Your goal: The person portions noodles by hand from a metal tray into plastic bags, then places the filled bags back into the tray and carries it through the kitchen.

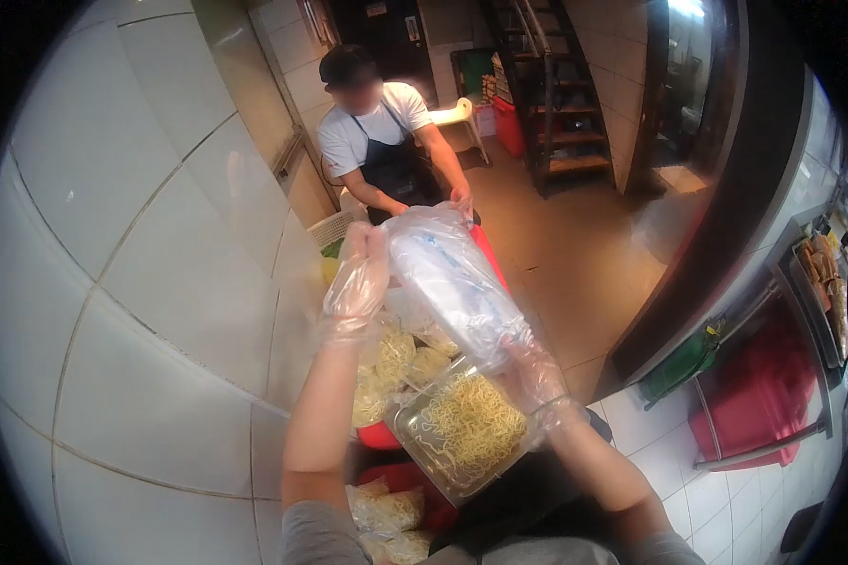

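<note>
A large clear plastic bag (452,273) is stretched between my two gloved hands, above the work surface. My left hand (358,278), in a clear plastic glove, is raised at the bag's upper left edge, its fingers closed on it. Lower on the right, my right hand (534,377), also gloved, grips the bag's near end. Beneath it sits a clear rectangular container (410,424) with yellow noodles (471,422) inside. Bags of noodles (396,358) lie behind and left of the container, and more noodle bags (386,513) are below it.
A person (377,141) in a cap and dark apron stands across from me, hands near the bag's far end. A tiled wall (160,282) rises close on the left. Stairs (570,122) stand behind. A red bin (758,395) and a shelf are at the right.
</note>
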